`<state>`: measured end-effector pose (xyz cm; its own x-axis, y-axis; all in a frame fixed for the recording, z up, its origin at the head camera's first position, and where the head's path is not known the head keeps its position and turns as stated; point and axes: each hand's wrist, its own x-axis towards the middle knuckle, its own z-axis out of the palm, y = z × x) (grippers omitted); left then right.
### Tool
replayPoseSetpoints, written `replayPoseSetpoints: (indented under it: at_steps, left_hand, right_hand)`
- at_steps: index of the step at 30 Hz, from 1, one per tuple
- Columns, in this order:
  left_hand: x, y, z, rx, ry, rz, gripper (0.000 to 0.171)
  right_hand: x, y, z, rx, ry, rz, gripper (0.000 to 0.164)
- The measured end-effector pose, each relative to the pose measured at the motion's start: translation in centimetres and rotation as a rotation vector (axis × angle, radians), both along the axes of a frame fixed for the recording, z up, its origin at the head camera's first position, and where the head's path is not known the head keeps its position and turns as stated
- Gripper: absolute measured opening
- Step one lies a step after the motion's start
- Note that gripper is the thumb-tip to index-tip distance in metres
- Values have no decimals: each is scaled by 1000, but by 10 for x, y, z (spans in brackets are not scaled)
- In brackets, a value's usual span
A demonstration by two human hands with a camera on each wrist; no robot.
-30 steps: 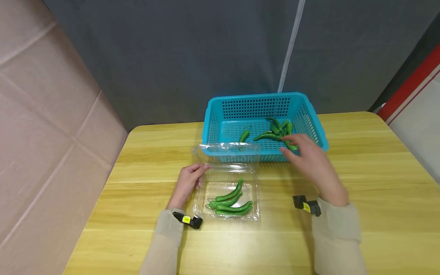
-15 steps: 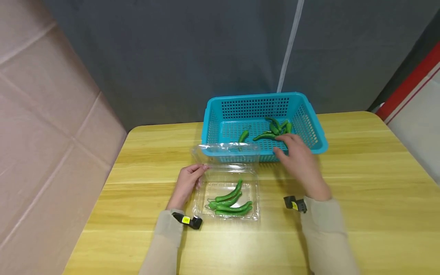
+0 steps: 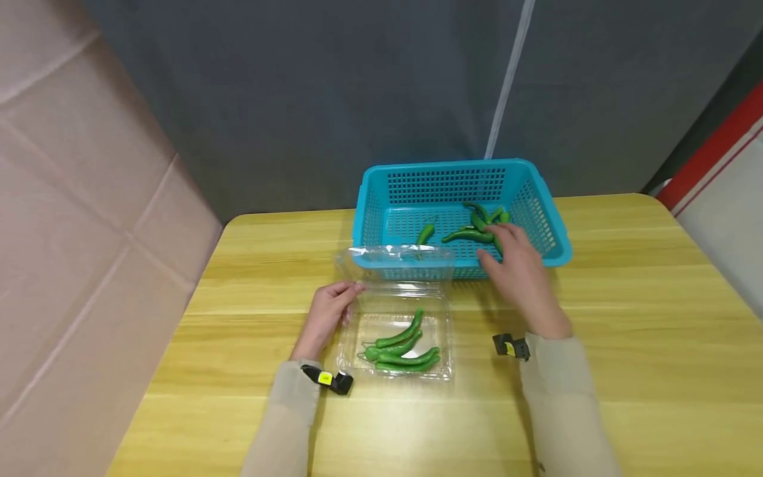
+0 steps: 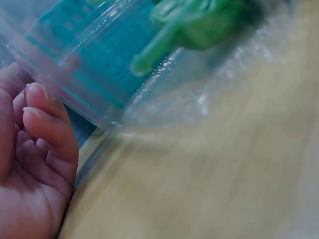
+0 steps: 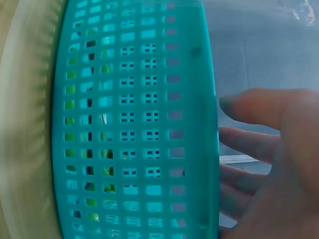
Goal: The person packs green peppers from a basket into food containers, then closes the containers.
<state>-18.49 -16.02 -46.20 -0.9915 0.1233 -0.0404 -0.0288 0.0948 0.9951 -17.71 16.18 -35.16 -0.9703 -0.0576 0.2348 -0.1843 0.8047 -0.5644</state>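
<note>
My left hand (image 3: 328,311) pinches the left edge of a clear plastic clamshell box (image 3: 438,318), near its hinge, with the lid raised. In the left wrist view, that hand (image 4: 37,149) has its fingers curled at the plastic. Several green chili peppers (image 3: 396,352) lie inside the box. Behind it is a turquoise plastic basket (image 3: 447,169) with more green chili peppers (image 3: 467,235). My right hand (image 3: 520,271) reaches over the basket's front rim, thumb and fingers apart above the peppers. In the right wrist view, the basket wall (image 5: 194,119) hides the fingertips.
The box lid (image 3: 405,258) leans back and overlaps the basket's front in the head view. One green chili pepper (image 3: 425,234) lies apart at the basket's left. A dark grey curtain (image 3: 328,99) hangs behind the wooden table (image 3: 250,265).
My right hand has moved a little left over the peppers in the basket. The left hand keeps its place at the box.
</note>
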Motion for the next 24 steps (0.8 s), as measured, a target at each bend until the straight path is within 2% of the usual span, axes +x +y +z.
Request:
replayPoseSetpoints:
  at_steps: [6,12,20,24]
  left_hand:
    - [-1,3,2,2,-14,-1,36]
    - [-1,5,7,1,-37,-1,34]
    - [10,9,30,-8,-38,0,28]
    - [14,8,31,-1,-51,7,26]
  right_hand:
    - [-8,8,3,54,-73,-4,49]
    - [-19,16,8,122,-169,41,49]
    - [-40,21,16,228,-366,211,53]
    - [-51,24,11,198,-450,317,49]
